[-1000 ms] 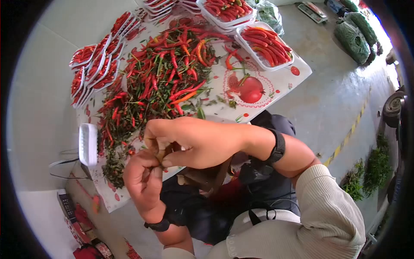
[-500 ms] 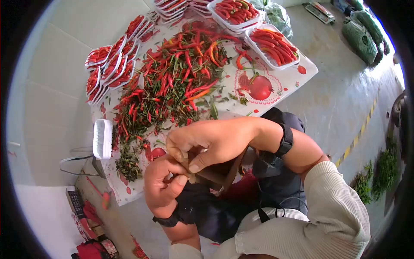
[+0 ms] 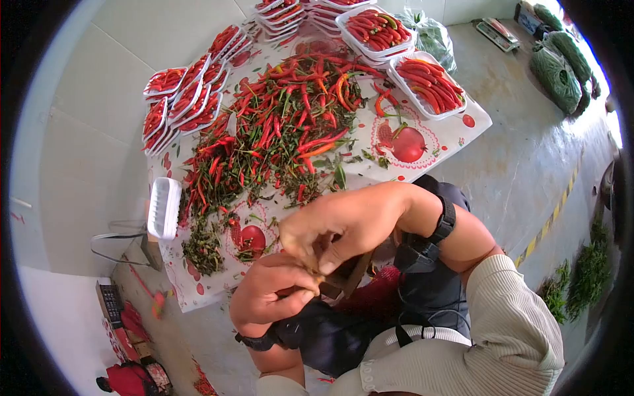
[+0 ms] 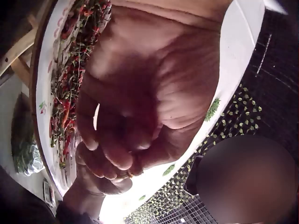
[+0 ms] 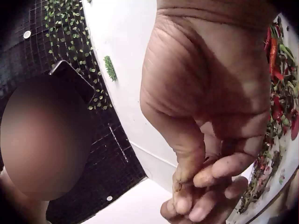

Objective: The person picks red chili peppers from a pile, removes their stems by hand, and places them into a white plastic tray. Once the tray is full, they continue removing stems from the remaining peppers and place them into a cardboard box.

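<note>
In the head view my left hand (image 3: 267, 290) and right hand (image 3: 350, 224) meet fingertip to fingertip, close over the near edge of the table. Both have curled fingers, with thumb and forefinger drawn together. From the left wrist view, the right hand's fingertips (image 4: 100, 175) overlap those of my left hand (image 4: 145, 84). The right wrist view shows the right thumb (image 5: 184, 154) pressed in against the left fingers. I cannot tell whether some small thing is pinched between them. Beyond the hands lies a heap of red chillies (image 3: 271, 132) mixed with green stems and leaves.
The patterned tablecloth (image 3: 456, 140) carries stacked trays of chillies (image 3: 191, 99) at the left and back. A filled white tray (image 3: 411, 99) sits at the right corner, an unfilled white tray (image 3: 164, 208) at the left edge. Bags of greens (image 3: 555, 72) stand on the floor.
The head view has shifted, so the table appears farther right. Both hands, still together, have come slightly toward the body, and the left thumb and fingers are bent in more.
</note>
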`<state>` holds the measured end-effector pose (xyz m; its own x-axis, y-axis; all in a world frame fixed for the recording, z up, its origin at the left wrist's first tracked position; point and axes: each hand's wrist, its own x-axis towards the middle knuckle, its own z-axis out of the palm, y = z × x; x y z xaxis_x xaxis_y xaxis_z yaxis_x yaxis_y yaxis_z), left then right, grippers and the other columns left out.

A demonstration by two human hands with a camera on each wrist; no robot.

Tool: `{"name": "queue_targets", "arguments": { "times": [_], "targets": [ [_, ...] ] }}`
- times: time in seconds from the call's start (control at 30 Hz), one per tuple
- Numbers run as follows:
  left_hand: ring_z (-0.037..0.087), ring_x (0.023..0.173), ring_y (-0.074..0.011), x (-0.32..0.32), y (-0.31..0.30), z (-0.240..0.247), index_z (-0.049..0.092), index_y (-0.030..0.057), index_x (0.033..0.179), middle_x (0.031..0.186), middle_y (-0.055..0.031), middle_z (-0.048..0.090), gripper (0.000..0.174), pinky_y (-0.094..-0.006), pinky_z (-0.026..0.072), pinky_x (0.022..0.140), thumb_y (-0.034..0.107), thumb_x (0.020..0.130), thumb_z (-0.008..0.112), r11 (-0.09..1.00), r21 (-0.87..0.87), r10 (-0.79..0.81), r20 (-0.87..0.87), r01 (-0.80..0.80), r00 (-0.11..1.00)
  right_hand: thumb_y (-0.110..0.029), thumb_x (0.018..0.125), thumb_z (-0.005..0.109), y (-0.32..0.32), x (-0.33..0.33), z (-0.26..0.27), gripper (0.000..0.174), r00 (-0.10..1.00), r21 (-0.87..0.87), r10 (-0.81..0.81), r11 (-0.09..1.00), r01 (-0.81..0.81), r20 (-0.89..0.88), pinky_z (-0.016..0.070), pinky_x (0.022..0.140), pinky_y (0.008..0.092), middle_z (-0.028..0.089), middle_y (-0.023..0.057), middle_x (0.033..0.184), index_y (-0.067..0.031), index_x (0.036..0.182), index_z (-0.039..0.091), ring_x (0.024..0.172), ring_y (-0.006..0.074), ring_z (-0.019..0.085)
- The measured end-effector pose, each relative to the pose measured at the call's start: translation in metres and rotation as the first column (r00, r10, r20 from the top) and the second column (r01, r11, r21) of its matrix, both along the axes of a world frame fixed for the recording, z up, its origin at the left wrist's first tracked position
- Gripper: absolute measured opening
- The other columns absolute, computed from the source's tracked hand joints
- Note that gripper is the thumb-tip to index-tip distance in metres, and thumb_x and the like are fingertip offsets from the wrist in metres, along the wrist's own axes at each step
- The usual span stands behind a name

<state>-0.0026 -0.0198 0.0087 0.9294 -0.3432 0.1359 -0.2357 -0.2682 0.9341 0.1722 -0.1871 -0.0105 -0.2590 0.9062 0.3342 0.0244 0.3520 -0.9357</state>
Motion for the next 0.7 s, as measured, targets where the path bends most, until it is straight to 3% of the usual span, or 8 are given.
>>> {"name": "queue_targets", "arguments": {
  "times": [0.1, 0.13, 0.23, 0.37, 0.57, 0.67, 0.7],
  "targets": [
    [0.062, 0.073, -0.0269, -0.001, -0.003, -0.003, 0.072, 0.0038, 0.091, 0.078, -0.0083, 0.067, 0.014, -0.0371, 0.0462, 0.064, 0.014, 0.082, 0.076, 0.982, 0.191, 0.009, -0.055, 0.001, 0.998, -0.001, 0.084, 0.076, 0.003, 0.009, -0.005, 0.022, 0.919, 0.309, -0.366, 0.9, 0.309, 0.147, 0.0514, 0.078, 0.0344, 0.065, 0.0084, 0.101, -0.0002, 0.103, 0.063, 0.091, 0.0191, 0.065],
    [0.063, 0.073, -0.0271, 0.0, -0.004, -0.003, 0.073, 0.0042, 0.091, 0.079, -0.0091, 0.067, 0.016, -0.0377, 0.0465, 0.065, 0.016, 0.081, 0.077, 0.965, 0.263, 0.002, -0.065, 0.015, 0.998, 0.0, 0.081, 0.077, -0.001, 0.008, -0.001, 0.018, 0.88, 0.213, -0.46, 0.877, 0.43, 0.119, 0.0523, 0.074, 0.0332, 0.067, 0.007, 0.094, -0.0007, 0.096, 0.065, 0.086, 0.0198, 0.066],
    [0.065, 0.077, -0.0292, -0.001, -0.01, -0.005, 0.073, 0.0049, 0.094, 0.082, -0.0111, 0.069, 0.022, -0.0394, 0.0486, 0.068, 0.021, 0.08, 0.08, 0.902, 0.432, 0.055, -0.084, -0.014, 0.995, 0.002, 0.081, 0.076, -0.004, 0.002, 0.009, 0.02, 0.697, 0.012, -0.685, 0.715, 0.699, 0.213, 0.053, 0.071, 0.0328, 0.068, 0.0056, 0.086, -0.0007, 0.097, 0.065, 0.081, 0.0188, 0.067],
    [0.067, 0.083, -0.0333, 0.0, -0.019, -0.012, 0.072, 0.005, 0.101, 0.091, -0.0129, 0.071, 0.029, -0.0425, 0.0514, 0.073, 0.024, 0.081, 0.079, 0.856, 0.508, 0.124, -0.017, -0.098, 0.992, 0.007, 0.08, 0.069, 0.004, 0.005, -0.008, 0.021, 0.527, 0.254, -0.786, 0.608, 0.752, 0.322, 0.0552, 0.073, 0.0378, 0.07, 0.0103, 0.086, -0.0012, 0.099, 0.065, 0.081, 0.0284, 0.07],
    [0.066, 0.087, -0.0366, 0.0, -0.02, -0.021, 0.069, 0.0034, 0.108, 0.101, -0.0146, 0.069, 0.036, -0.0447, 0.0516, 0.075, 0.028, 0.083, 0.079, 0.874, 0.481, 0.066, 0.027, -0.071, 0.997, 0.005, 0.08, 0.07, 0.002, 0.009, -0.009, 0.022, 0.376, 0.344, -0.838, 0.515, 0.785, 0.396, 0.0542, 0.082, 0.0441, 0.071, 0.0135, 0.097, -0.0022, 0.101, 0.067, 0.095, 0.0352, 0.068],
    [0.065, 0.085, -0.0368, 0.001, -0.018, -0.018, 0.069, 0.0031, 0.103, 0.095, -0.0139, 0.068, 0.032, -0.0435, 0.0515, 0.075, 0.027, 0.084, 0.078, 0.879, 0.474, 0.048, -0.007, -0.039, 0.999, -0.001, 0.08, 0.072, -0.004, 0.019, -0.008, 0.021, 0.186, 0.43, -0.879, 0.388, 0.816, 0.44, 0.0526, 0.088, 0.045, 0.069, 0.013, 0.103, -0.004, 0.101, 0.069, 0.102, 0.0351, 0.065],
    [0.065, 0.083, -0.0362, 0.002, -0.017, -0.016, 0.069, 0.003, 0.102, 0.093, -0.0136, 0.067, 0.03, -0.043, 0.0514, 0.074, 0.026, 0.084, 0.078, 0.888, 0.457, 0.06, -0.019, -0.045, 0.998, -0.003, 0.08, 0.073, -0.008, 0.022, -0.006, 0.02, 0.05, 0.44, -0.878, 0.287, 0.851, 0.476, 0.0523, 0.089, 0.045, 0.069, 0.0128, 0.102, -0.0043, 0.1, 0.069, 0.102, 0.035, 0.065]
  ]
}}
